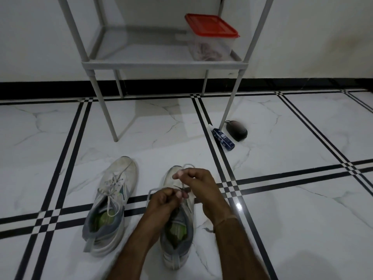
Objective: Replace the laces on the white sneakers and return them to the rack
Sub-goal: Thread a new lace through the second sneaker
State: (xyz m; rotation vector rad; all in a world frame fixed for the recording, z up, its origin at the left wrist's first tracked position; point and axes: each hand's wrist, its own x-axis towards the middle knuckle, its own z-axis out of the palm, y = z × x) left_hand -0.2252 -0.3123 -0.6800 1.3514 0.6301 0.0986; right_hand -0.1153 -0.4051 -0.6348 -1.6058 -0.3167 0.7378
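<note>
Two white sneakers with grey collars and green insoles stand on the tiled floor, toes pointing away from me. The left sneaker (113, 203) has its white lace threaded and hanging loose. Over the right sneaker (177, 235) both my hands work the lace (153, 191). My left hand (163, 201) pinches the lace above the shoe's tongue. My right hand (198, 184) pinches another stretch of it, with a loop rising past the toe. The hands hide the eyelets. The grey rack (161, 62) stands against the wall beyond the shoes.
On the rack's lower shelf sits a clear plastic box with a red lid (211, 36). By the rack's front right leg lie a blue and white bottle (223, 137) and a dark shoe brush (236, 130). White marble floor with black stripes surrounds the shoes.
</note>
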